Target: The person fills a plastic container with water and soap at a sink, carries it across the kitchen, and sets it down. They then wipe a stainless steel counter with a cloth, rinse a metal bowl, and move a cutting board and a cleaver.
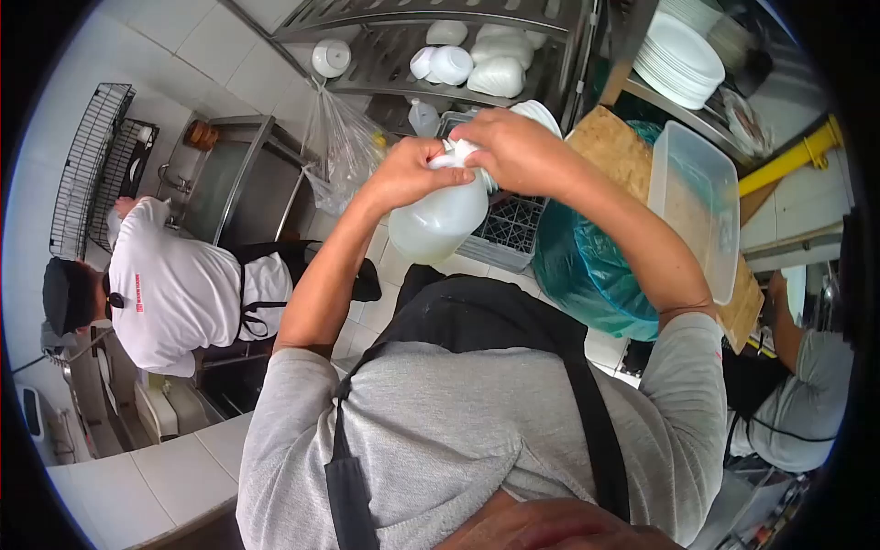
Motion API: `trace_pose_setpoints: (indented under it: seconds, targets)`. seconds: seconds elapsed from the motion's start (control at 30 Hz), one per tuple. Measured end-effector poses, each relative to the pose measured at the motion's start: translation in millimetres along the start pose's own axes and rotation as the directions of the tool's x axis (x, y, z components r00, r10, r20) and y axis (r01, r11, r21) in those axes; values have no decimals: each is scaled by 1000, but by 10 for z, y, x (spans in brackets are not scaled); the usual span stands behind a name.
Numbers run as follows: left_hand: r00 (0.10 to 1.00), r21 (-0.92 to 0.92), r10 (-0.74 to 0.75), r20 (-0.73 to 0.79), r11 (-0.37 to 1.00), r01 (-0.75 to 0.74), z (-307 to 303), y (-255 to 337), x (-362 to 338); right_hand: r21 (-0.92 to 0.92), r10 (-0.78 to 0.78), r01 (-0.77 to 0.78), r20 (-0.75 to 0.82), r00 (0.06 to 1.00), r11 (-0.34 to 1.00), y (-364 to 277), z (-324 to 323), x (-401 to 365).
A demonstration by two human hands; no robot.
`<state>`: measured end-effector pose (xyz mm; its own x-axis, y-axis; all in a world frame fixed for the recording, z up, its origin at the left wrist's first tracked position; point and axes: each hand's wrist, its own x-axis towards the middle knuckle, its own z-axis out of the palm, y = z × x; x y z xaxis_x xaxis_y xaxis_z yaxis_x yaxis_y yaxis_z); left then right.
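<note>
Translucent container (440, 223), rounded, cloudy pale contents, white at the neck: held up in front of the black apron (495, 307), partly over a grey crate (500, 255). Left hand (410, 172): closed on the neck, thumb extended across it. Right hand (513, 151): gripping the white top (458, 154), fingertips pinched. Right of the crate: green plastic liner (573, 270). Beyond: metal shelf with white bowls (500, 75). At left: co-worker (183, 298), white top.
</note>
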<state>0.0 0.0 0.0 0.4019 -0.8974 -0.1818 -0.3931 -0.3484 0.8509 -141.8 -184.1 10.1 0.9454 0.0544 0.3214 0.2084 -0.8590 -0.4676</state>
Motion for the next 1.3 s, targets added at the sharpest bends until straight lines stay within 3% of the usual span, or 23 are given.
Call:
trace_pose_setpoints:
  seconds: [0.2,0.23,0.27,0.3,0.33,0.4,0.43,0.5,0.57,0.63,0.67,0.7,0.73,0.77,0.87,0.9,0.93,0.97,1.0,1.07,1.13,1.23,1.3]
  targets:
    - [993,61,-47,-108,997,54,-464,-709,-13,-39,30,-25,138,990,999,-20,593,734]
    - [993,159,28,-117,987,-9,-603,-893,44,-100,-238,246,85,968,964,229,930,932]
    - [988,105,83,-128,992,-70,-686,-985,29,93,-111,105,60,992,990,170,1029,1072]
    - [989,142,-12,-149,989,33,-761,-1073,38,74,-166,163,43,985,984,199,1174,1172]
    - [992,51,-26,-127,998,33,-843,-1255,94,135,-114,112,8,993,984,237,1390,1318]
    - [985,15,-139,-103,990,141,-1072,-1480,130,12,-175,175,-13,984,984,303,1585,1580]
    - [992,-69,-36,-122,997,28,-1156,-1913,139,25,-8,3,201,980,1000,182,1570,1759]
    - [979,-283,-105,-178,958,51,-1332,-2197,164,-50,36,-31,109,993,998,253,1755,2146]
    - [962,-313,-177,-210,944,106,-1562,-2589,337,-83,38,-26,151,988,996,533,1627,2661]
    - [931,-371,-255,-259,917,148,-1654,-2978,482,-200,66,-71,-35,997,977,950,1422,3080]
    - [917,-401,-275,-288,904,145,-1683,-3106,547,-137,101,-98,20,995,986,1191,1247,3335]
    - [908,-434,-319,-270,882,181,-1772,-3379,657,-357,-94,46,-120,988,933,1545,1235,3625]
    - [897,-533,-354,-266,829,169,-1812,-3574,790,-393,3,-85,-204,979,915,1864,1186,3798]
    - [885,-536,-373,-278,825,180,-1840,-3816,928,-455,10,-19,-22,1000,890,2209,977,3945]
    - [865,-462,-332,-376,876,136,-1962,-4418,1327,-607,404,-331,-19,914,722,2829,565,4351]
    - [849,-485,-344,-401,866,121,-1912,-4402,1442,-669,488,-346,28,873,658,2536,406,4400]
    - [831,-472,-365,-421,870,143,-1876,-4664,1522,-818,424,-235,11,906,524,2787,405,4258]
    - [817,-583,-380,-434,810,67,-1847,-4863,1665,-831,448,-157,120,886,533,2647,399,4303]
    - [800,-624,-428,-421,776,87,-1847,-5089,1840,-834,16,113,144,989,539,3202,493,4126]
    - [765,-715,-498,-409,695,71,-1788,-5517,2265,-752,-39,96,93,995,652,3507,618,4047]
    - [739,-791,-548,-391,611,35,-1824,-5992,2699,-709,40,-25,4,999,704,3697,879,4063]
    - [704,-825,-624,-339,557,97,-1902,-6471,3313,-784,34,-43,-28,999,619,3819,981,4056]
    - [712,-843,-632,-307,527,105,-1971,-6725,3694,-695,97,-127,-82,992,708,3869,1046,4008]
